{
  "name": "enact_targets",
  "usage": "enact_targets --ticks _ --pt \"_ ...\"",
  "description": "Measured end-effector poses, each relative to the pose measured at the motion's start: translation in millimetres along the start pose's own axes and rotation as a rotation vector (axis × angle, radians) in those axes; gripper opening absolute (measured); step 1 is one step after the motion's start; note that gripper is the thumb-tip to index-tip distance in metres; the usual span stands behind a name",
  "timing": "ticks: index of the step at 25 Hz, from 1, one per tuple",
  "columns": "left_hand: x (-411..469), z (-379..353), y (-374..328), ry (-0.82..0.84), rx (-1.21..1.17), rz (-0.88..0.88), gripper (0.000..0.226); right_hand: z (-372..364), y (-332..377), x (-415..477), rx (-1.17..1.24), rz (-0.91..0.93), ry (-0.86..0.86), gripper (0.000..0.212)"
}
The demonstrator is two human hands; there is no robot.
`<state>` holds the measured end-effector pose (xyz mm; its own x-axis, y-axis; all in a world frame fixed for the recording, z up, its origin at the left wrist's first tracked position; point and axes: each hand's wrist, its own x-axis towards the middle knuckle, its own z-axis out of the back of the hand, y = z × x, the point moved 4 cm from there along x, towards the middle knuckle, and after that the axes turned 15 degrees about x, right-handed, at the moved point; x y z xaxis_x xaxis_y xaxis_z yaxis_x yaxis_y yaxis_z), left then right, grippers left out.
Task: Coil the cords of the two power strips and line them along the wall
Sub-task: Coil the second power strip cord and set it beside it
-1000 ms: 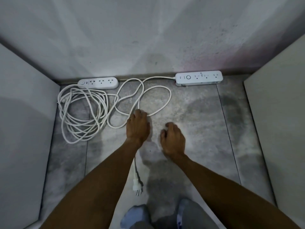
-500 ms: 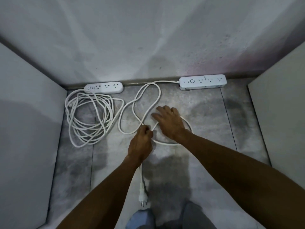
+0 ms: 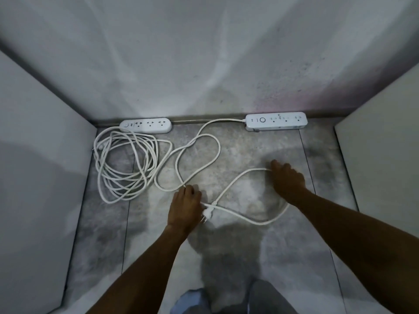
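Two white power strips lie against the back wall: the left power strip (image 3: 146,126) and the right power strip (image 3: 276,121). The left strip's cord (image 3: 127,164) lies in a loose coil below it. The right strip's cord (image 3: 205,152) loops across the floor to its plug (image 3: 207,214). My left hand (image 3: 184,206) is closed on this cord next to the plug. My right hand (image 3: 286,180) holds a far loop of the same cord, stretched out to the right.
The floor is grey tile (image 3: 226,257), boxed in by the back wall (image 3: 204,64) and pale panels on the left (image 3: 34,177) and right (image 3: 385,155). My knees (image 3: 226,300) show at the bottom edge.
My right hand has dragged a loop of the cord out to the right. My left hand has drawn the plug end up beside itself.
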<state>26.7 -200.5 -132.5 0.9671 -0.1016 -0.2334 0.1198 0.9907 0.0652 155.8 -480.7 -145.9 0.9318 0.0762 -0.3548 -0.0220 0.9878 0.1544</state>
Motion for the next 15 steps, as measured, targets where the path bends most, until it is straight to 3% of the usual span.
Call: enact_targets --ticks 6,9,11,13,15 --pt "-16 -1 11 0.052 0.148 -0.106 0.037 -4 -46 -33 0.168 -0.264 0.100 0.035" --pt "-26 -5 6 0.064 0.064 -0.207 0.035 3 -31 -46 0.016 -0.396 0.125 0.046" --pt "-35 -9 1 0.049 0.015 -0.202 0.032 5 14 -42 -0.161 -0.140 0.005 0.047" --pt "-44 -14 -8 0.025 -0.015 -0.172 0.034 -2 80 -40 -0.023 0.288 -0.032 0.041" --pt "-48 -15 -14 0.028 -0.034 -0.143 0.039 -17 149 -44 0.180 0.581 0.101 0.048"
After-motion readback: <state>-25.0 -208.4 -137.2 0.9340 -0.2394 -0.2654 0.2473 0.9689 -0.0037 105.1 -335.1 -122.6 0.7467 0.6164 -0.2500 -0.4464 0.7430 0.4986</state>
